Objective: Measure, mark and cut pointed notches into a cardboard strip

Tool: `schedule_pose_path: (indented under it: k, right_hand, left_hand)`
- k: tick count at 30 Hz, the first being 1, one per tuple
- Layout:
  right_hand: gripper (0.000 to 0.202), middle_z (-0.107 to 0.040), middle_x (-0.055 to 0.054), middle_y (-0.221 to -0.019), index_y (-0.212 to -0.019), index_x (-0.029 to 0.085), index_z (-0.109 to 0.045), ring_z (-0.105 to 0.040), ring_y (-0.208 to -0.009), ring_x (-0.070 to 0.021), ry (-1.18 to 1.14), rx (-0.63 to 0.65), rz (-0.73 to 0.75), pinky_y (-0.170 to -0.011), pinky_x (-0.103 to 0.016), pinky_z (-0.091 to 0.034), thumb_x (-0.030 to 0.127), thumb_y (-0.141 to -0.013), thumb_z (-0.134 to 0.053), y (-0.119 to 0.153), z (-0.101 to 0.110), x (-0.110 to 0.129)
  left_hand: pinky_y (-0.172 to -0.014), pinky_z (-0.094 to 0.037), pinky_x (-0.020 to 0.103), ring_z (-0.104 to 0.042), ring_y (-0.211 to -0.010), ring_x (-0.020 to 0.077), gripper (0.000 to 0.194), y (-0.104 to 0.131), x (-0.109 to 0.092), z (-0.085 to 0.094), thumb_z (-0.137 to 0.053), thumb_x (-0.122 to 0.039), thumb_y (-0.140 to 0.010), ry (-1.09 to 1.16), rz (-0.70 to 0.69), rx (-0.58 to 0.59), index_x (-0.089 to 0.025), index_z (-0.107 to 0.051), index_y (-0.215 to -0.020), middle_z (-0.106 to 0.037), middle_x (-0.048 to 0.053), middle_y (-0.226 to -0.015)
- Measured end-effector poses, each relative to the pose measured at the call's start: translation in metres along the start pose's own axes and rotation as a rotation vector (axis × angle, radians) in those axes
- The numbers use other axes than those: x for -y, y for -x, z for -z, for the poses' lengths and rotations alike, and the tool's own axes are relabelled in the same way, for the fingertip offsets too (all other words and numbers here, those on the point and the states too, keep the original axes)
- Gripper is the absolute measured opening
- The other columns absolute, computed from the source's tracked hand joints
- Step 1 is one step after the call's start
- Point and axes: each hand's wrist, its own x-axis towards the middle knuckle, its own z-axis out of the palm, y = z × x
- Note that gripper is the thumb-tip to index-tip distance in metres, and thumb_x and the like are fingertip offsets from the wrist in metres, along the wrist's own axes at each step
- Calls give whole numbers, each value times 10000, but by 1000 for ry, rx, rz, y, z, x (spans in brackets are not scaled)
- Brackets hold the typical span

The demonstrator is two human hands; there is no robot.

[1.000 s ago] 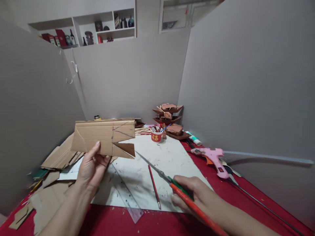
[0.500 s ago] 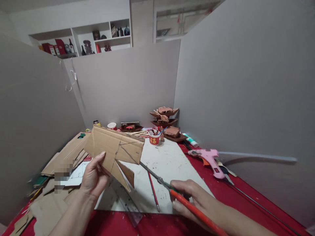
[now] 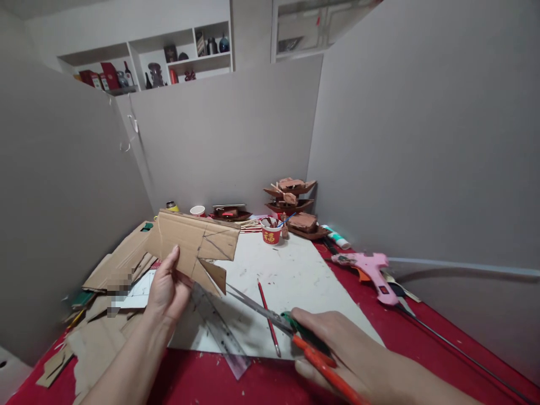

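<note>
My left hand (image 3: 171, 287) pinches the lower left part of a brown cardboard piece (image 3: 181, 239) marked with pencil lines. A cut flap (image 3: 216, 277) hangs from its lower right edge. In my right hand (image 3: 333, 343) are scissors (image 3: 253, 304) with green and orange handles, plus a long orange-red tool (image 3: 324, 365) whose far end is out of view. The scissor tips are just right of the flap and below the cardboard. Under them, a red pencil (image 3: 269, 318) and a clear ruler (image 3: 223, 337) lie on the white board (image 3: 295, 281).
Cardboard scraps (image 3: 101, 337) are piled at the left. Behind the board stand a red paper cup (image 3: 270, 233) and brown model boats (image 3: 301, 222). A pink glue gun (image 3: 371, 270) with a cord lies at the right. Grey panels surround the table.
The scissors have left the cardboard's right edge and moved down, with their blades now apart. The view has shifted slightly, and the flap hangs a little differently.
</note>
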Motion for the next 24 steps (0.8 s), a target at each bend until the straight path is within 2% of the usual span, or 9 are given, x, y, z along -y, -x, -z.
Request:
schedule_pose_path:
  k: [5,13,19,24]
  right_hand:
    - [249,-511,55,-653,-769,245,-385,-355,-559,-135,23,-23,-12,-532,-245,-283,385,-867,-567,-2,-2,2]
    - [340,-483,39,-581,-713,242,-404,-318,-516,-137,-19,-63,-81,-512,-261,-268,496,-911,-513,-5,-9,-4]
    - [396,-482,31,-601,-730,229,-454,-315,-529,-134,-26,-26,-103,-513,-262,-268,561,-944,-435,-2,-11,2]
    - [417,-484,32,-605,-722,221,-462,-314,-546,-131,-18,-26,-131,-512,-260,-256,578,-937,-466,0,-12,5]
  left_hand:
    - [-834,-593,239,-748,-730,132,260,-2,2,3,-513,-49,-930,1,-53,0,-151,-701,-1077,-787,27,-822]
    - [-798,-597,214,-735,-703,118,182,0,7,7,-591,-60,-896,-39,-86,10,-149,-728,-974,-780,10,-812]
    - [-761,-607,214,-724,-650,119,186,0,4,5,-582,-32,-890,-60,-90,-21,-144,-726,-926,-765,4,-747]
    - [-795,-612,258,-716,-615,124,229,-2,4,5,-540,-14,-904,-84,-77,-49,-124,-723,-988,-756,15,-718]
